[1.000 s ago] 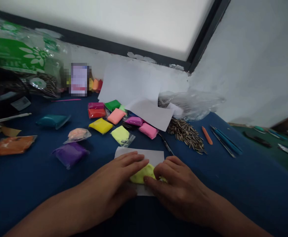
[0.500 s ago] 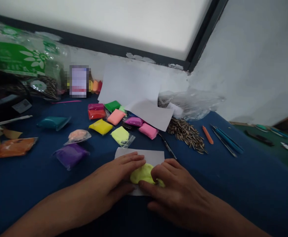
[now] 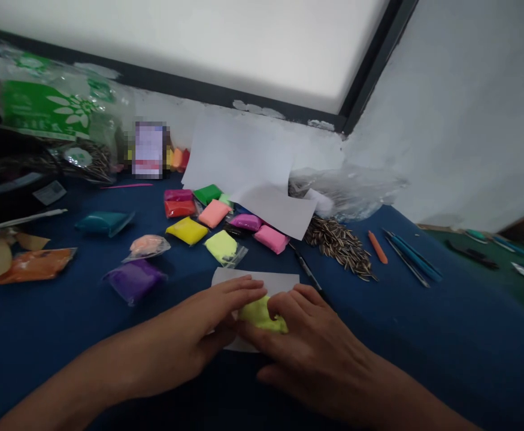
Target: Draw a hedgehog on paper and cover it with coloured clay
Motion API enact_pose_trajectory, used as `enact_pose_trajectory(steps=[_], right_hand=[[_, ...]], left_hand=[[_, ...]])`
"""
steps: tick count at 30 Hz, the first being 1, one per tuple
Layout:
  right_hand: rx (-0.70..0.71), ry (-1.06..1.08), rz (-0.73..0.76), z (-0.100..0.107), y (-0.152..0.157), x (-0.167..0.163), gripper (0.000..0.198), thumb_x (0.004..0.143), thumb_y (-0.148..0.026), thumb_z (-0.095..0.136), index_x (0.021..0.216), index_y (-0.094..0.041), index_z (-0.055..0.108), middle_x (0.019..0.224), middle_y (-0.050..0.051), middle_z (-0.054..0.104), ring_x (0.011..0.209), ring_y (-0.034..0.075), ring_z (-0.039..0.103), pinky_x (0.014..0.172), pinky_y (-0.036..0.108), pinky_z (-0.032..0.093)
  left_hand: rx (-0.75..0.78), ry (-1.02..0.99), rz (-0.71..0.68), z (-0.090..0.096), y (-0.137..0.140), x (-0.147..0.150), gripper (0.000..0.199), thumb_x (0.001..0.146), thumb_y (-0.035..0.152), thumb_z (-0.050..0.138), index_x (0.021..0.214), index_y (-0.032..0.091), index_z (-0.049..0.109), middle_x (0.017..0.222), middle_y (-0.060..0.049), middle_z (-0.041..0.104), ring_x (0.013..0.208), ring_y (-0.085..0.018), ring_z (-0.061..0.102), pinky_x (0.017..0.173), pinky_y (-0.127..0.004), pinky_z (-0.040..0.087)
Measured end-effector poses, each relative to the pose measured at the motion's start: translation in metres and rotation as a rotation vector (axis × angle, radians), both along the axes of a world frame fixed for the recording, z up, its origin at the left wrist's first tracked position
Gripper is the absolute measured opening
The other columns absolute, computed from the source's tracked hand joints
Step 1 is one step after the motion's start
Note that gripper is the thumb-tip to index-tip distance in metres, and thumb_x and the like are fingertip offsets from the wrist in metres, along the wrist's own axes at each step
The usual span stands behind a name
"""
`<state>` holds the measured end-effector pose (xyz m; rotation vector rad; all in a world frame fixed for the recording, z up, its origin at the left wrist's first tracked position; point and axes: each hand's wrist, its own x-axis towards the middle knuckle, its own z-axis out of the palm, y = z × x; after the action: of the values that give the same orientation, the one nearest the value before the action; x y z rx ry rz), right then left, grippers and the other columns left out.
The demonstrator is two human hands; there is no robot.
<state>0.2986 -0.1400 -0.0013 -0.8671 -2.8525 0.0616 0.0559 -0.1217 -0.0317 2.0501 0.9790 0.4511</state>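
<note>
— What is seen at the left of the frame?
— An orange packet (image 3: 35, 265) and a teal packet (image 3: 102, 222) are laid on the blue cloth (image 3: 423, 335), with a purple packet (image 3: 133, 280) nearer the centre.

— And at the centre?
— A lump of yellow-green clay (image 3: 259, 314) is pressed onto a white sheet (image 3: 257, 280) in the lower middle of the frame. The lump is flattened, and its long axis is run roughly left to right across the picture, slightly lower at the right end.

— How are the hands placed?
— The left hand (image 3: 199, 329) is laid flat, fingers extended and held close together, their tips touching the lump's left edge. The right hand (image 3: 306, 341) is curled over the right end, fingers bent and bunched, thumb set against the near side; whether the clay is pinched there cannot be told.

— What is found further right?
— A heap of sunflower seeds (image 3: 340, 245) is spread beyond the sheet, then an orange tool (image 3: 377, 246) and blue tools (image 3: 412, 257), all well apart from the hands.
</note>
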Motion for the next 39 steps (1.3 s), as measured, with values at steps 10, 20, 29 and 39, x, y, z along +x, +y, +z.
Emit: enact_pose_trajectory(steps=[10,20,29,39], right_hand=[[-0.027,-0.002,0.002,-0.004,0.0,-0.002,0.037,0.098,-0.044,0.062,0.125,-0.019,0.061,0.1,0.008,0.058,0.087,0.023,0.052,0.087,0.041,0.039],[-0.036,0.011,-0.011,-0.004,0.0,-0.005,0.044,0.095,-0.045,0.066,0.13,-0.019,0.059,0.1,0.008,0.057,0.087,0.025,0.051,0.09,0.043,0.038],[-0.057,0.061,-0.045,-0.002,-0.003,-0.002,0.032,0.098,-0.041,0.06,0.121,-0.018,0.062,0.099,0.009,0.056,0.088,0.025,0.051,0.086,0.044,0.04],[0.0,0.106,-0.006,-0.005,-0.004,-0.008,0.036,0.094,-0.035,0.066,0.125,-0.016,0.061,0.099,0.009,0.059,0.086,0.024,0.052,0.087,0.042,0.043]], left_hand=[[-0.013,0.003,-0.002,-0.001,0.002,0.001,0.057,0.098,0.019,0.05,0.152,0.038,0.043,0.161,0.003,0.042,0.148,-0.025,0.038,0.12,-0.046,0.034],[-0.012,0.019,-0.002,0.006,0.005,-0.005,0.058,0.098,0.019,0.048,0.151,0.042,0.042,0.16,0.005,0.044,0.146,-0.025,0.042,0.116,-0.043,0.04],[-0.079,0.003,0.036,0.011,0.007,-0.005,0.059,0.094,0.017,0.052,0.149,0.041,0.047,0.151,0.003,0.054,0.135,-0.028,0.053,0.112,-0.043,0.044],[-0.086,0.036,0.039,0.011,0.005,-0.008,0.062,0.093,0.016,0.052,0.148,0.042,0.047,0.152,0.003,0.053,0.138,-0.029,0.05,0.114,-0.047,0.042]])
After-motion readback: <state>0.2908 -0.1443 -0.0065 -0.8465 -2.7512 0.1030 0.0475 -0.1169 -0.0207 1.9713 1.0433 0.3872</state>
